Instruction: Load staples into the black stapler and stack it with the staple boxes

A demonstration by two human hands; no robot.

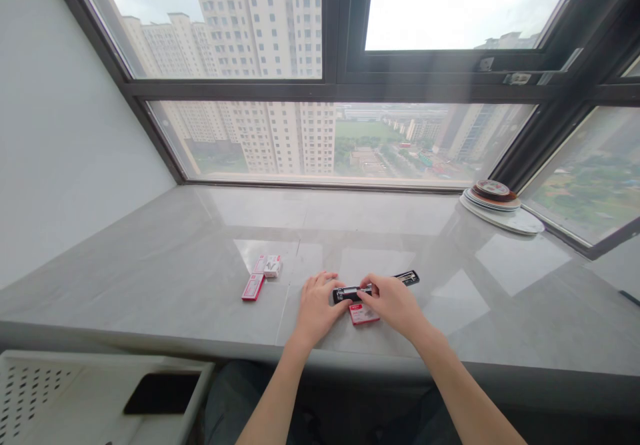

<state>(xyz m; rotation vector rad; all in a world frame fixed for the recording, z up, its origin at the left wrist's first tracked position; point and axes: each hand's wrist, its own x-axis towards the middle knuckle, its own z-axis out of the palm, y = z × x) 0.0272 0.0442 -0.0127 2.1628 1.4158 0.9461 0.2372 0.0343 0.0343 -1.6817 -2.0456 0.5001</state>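
Observation:
A black stapler [345, 294] lies opened out on the grey stone sill, its far part [408, 277] reaching up to the right. My left hand [319, 305] rests at its left end, thumb against the near side and fingers spread on the sill. Over the middle of the stapler, my right hand [393, 302] pinches with thumb and index finger; what is between the fingertips is too small to make out. Just below the stapler sits a red and white box [363, 314], partly covered by my right hand.
Small red and white boxes [253, 286] and a white box [273, 266] lie to the left. Stacked round plates or lids [493, 198] stand at the back right by the window. Below the sill's front edge, a white plastic basket [90, 398] holds a black flat object [163, 393].

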